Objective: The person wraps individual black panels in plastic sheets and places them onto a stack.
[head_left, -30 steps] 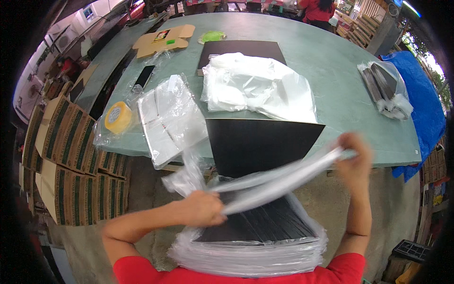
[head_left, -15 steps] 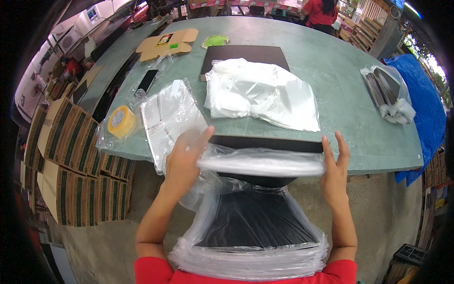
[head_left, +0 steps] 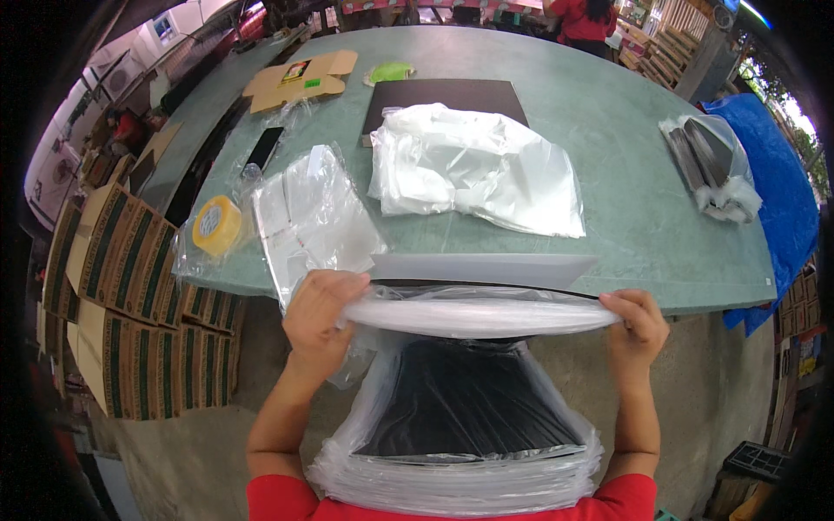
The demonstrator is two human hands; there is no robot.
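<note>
A clear plastic bag (head_left: 486,319) is stretched across the near edge of the table. Gripping its left end is my left hand (head_left: 321,317), with fingers curled over. At the bag's right end, my right hand (head_left: 638,326) is closed with thumb and fingers pinched on the corner. A thin dark edge shows along the bag's far side, and behind it a pale grey panel (head_left: 486,267) rests at the table edge. Close to my body lies a stack of black boards in clear plastic (head_left: 473,399).
On the green table (head_left: 634,174) lie a white plastic bundle (head_left: 478,169), a dark board (head_left: 443,94), clear sleeves (head_left: 308,213), yellow tape (head_left: 217,226), a phone (head_left: 263,148) and flattened cardboard (head_left: 300,80). Bagged dark pieces (head_left: 708,165) sit right. Cartons (head_left: 130,295) stand left.
My hands have come nearer my body and closed on the plastic bag; the right fingers were spread before. A pale panel now shows where a black surface was.
</note>
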